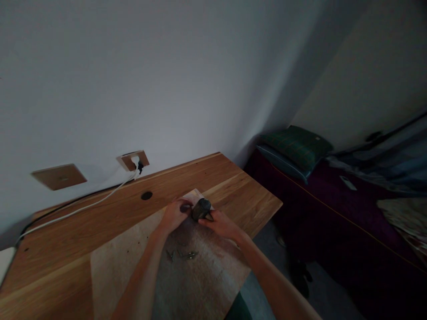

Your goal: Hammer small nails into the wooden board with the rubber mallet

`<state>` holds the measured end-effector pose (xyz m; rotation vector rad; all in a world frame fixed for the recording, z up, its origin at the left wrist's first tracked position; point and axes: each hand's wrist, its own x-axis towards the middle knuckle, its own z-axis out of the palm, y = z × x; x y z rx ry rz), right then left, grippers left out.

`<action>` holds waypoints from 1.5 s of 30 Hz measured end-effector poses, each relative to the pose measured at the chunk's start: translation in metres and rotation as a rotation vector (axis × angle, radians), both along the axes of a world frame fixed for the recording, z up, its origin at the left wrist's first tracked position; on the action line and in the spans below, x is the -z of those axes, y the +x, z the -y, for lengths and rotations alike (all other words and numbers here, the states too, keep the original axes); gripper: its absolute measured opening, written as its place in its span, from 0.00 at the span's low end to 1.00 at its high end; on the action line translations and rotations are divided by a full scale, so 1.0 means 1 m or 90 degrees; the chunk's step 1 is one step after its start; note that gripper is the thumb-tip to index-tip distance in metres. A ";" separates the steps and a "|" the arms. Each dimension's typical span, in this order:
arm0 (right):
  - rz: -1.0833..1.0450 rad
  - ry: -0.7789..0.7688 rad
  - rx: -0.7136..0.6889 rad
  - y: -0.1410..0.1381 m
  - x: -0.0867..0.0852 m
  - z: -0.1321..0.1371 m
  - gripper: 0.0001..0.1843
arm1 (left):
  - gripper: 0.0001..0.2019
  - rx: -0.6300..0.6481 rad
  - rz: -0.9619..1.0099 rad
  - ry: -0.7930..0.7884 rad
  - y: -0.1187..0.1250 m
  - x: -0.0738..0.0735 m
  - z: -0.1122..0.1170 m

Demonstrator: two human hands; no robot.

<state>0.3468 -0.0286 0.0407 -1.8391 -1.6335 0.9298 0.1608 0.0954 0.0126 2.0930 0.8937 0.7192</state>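
Note:
Both my hands meet near the far end of a brown paper sheet (200, 275) spread on a wooden desk (83, 226). My left hand (174, 214) is closed, pinching a small dark round piece (185, 207). My right hand (223, 224) is curled around a dark rounded object (201, 209), which I cannot identify in the dim light. The two items are close together, almost touching. A few small metal screws (183, 254) lie on the paper just below my hands, between my forearms.
A white cable (83, 206) runs along the desk's back edge to a wall socket (135, 160). A cable hole (146, 195) sits in the desktop. To the right stands a bed with a dark cover (333, 213) and a green pillow (296, 149).

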 end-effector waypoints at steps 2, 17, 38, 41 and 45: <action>-0.004 -0.005 0.002 0.001 0.001 -0.001 0.13 | 0.15 -0.017 -0.013 0.002 0.000 0.000 0.000; 0.009 -0.020 0.008 0.002 0.002 -0.002 0.15 | 0.09 -0.032 -0.054 0.046 0.001 0.000 -0.002; -0.010 0.002 -0.004 0.002 0.005 -0.002 0.14 | 0.10 -0.049 -0.045 0.057 0.001 0.001 -0.001; -0.020 0.001 -0.001 0.002 0.007 -0.002 0.14 | 0.11 -0.045 -0.040 0.055 0.001 0.002 -0.001; -0.020 0.003 -0.004 0.002 0.007 -0.002 0.13 | 0.12 -0.044 -0.027 0.045 0.001 0.003 0.000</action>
